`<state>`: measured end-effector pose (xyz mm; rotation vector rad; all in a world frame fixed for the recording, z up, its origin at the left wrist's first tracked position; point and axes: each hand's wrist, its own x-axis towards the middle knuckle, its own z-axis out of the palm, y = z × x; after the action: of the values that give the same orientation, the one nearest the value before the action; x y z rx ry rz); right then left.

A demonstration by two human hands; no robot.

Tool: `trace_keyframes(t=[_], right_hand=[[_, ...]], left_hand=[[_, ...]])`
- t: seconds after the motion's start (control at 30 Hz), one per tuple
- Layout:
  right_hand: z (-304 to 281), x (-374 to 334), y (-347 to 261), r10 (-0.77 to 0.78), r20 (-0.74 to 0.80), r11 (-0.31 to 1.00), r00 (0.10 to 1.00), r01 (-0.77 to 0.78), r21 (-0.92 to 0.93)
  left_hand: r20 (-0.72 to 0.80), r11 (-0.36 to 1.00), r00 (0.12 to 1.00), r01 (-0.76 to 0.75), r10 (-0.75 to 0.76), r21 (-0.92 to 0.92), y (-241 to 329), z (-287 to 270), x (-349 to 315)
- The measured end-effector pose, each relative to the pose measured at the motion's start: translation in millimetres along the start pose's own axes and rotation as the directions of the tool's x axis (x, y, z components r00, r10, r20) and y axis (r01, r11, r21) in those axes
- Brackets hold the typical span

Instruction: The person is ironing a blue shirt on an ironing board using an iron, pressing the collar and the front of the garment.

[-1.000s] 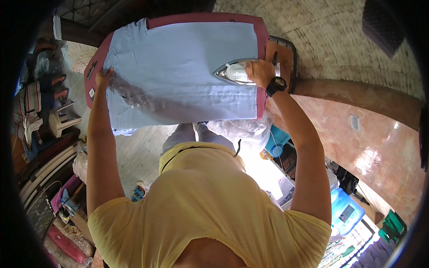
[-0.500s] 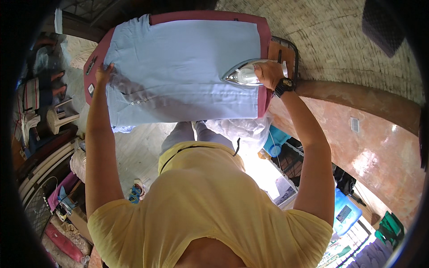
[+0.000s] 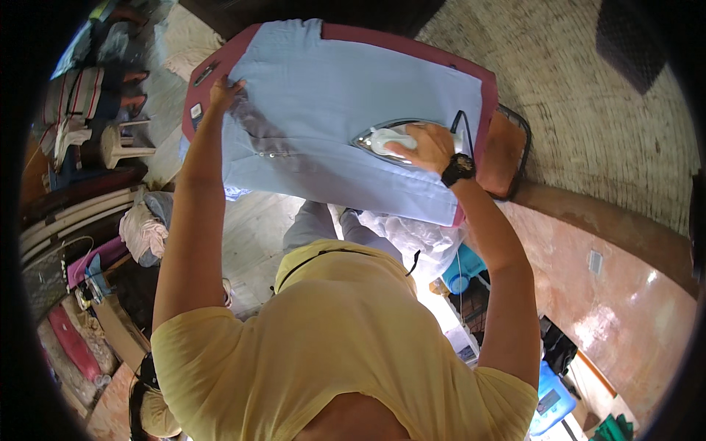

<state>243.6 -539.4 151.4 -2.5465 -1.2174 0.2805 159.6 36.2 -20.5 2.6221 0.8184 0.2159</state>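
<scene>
1. Right hand: closed round the handle of the iron, watch on that wrist.
2. Changed in the last half second: the iron has come in from the garment's right edge. Its heel overhung the maroon border; the whole iron is now over cloth, tip pointing left. My reading: the full plate bears on fabric, so pressing takes in more of the middle.
3. The light-blue garment lies spread on the maroon ironing board, small buttons near its lower left.
4. Left hand: at the garment's left edge, same spot as before, thumb spread over the cloth. Pinching or only resting, I cannot tell. Probably steadies the fabric.
5. My view has swung too; the board now sits slantwise.
6. Beyond my left hand, on bare cover: a slim dark tool and a small pale square.
</scene>
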Motion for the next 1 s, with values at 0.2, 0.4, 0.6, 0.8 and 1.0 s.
trace_keyframes(t=[0.2,0.4,0.6,0.8,1.0], right_hand=[[16,75,-61,0.066,0.021,0.993,0.998,-0.067,0.092],[36,137,-115,0.000,0.005,0.994,1.000,-0.001,0.108],[48,184,-153,0.028,-0.003,0.998,1.000,-0.028,0.048],[63,230,-185,-0.028,-0.054,0.994,0.998,0.033,0.101],[68,265,-215,0.017,-0.027,0.994,0.999,-0.014,0.108]], left_hand=[[0.152,0.923,0.988,0.069,-0.011,-0.379,36,-19,-6],[0.188,0.776,0.967,0.251,-0.173,-0.578,1,-16,17],[0.093,0.396,0.992,0.053,0.084,-0.917,39,6,35],[0.144,0.390,0.976,0.071,0.163,-0.918,39,-22,38],[-0.171,0.885,0.975,0.046,-0.140,-0.464,18,-65,-22]])
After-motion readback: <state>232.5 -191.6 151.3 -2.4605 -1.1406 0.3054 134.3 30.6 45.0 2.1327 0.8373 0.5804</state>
